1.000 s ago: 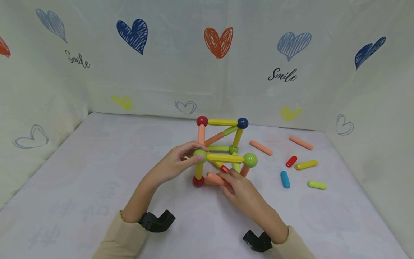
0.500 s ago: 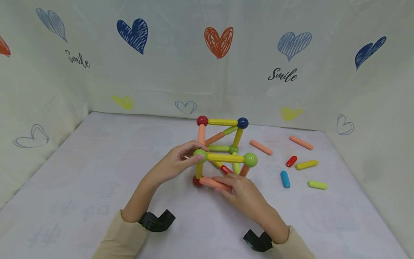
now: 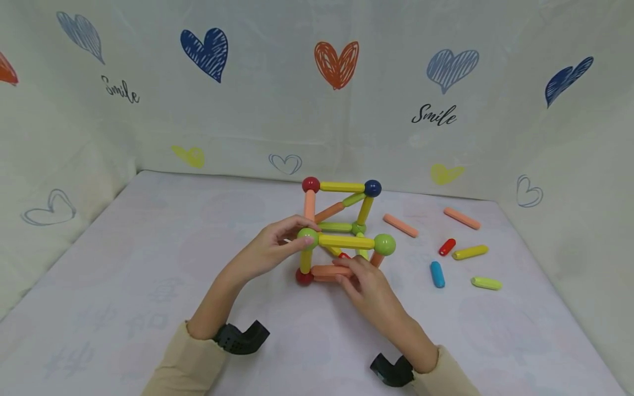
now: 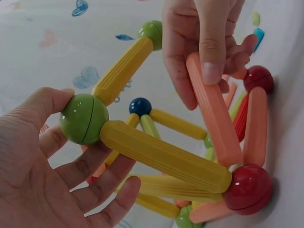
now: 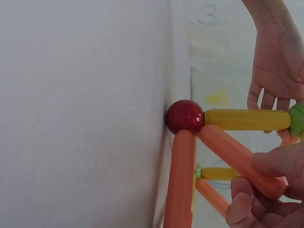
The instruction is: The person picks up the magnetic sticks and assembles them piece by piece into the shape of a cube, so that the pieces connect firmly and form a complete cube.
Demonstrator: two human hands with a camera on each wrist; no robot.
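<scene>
A frame of coloured sticks and balls stands on the table. Thumb and fingers of my left hand (image 3: 264, 250) grip the green ball (image 4: 84, 118) at its upper near-left corner. A yellow stick (image 4: 166, 154) runs from that ball down to a red ball (image 4: 249, 190) on the table. With my right hand (image 3: 371, 289) I pinch a salmon-coloured stick (image 4: 213, 109) by one end. Its other end meets the red ball, and it slants upward from there in both wrist views. Just below it, another salmon-coloured stick (image 5: 180, 180) joins the same ball.
Right of the frame lie loose pieces: salmon-coloured sticks (image 3: 462, 218), a short red stick (image 3: 447, 246), a yellow stick (image 3: 470, 252), a blue stick (image 3: 437, 274) and a lime stick (image 3: 486, 283). A dark blue ball (image 3: 372, 188) tops the far corner. Behind hangs a heart-printed cloth (image 3: 277, 110).
The right hand has shifted the salmon-coloured stick: its left end dipped in front of the red ball, then rose to that ball's right side. The left hand keeps its grip.
</scene>
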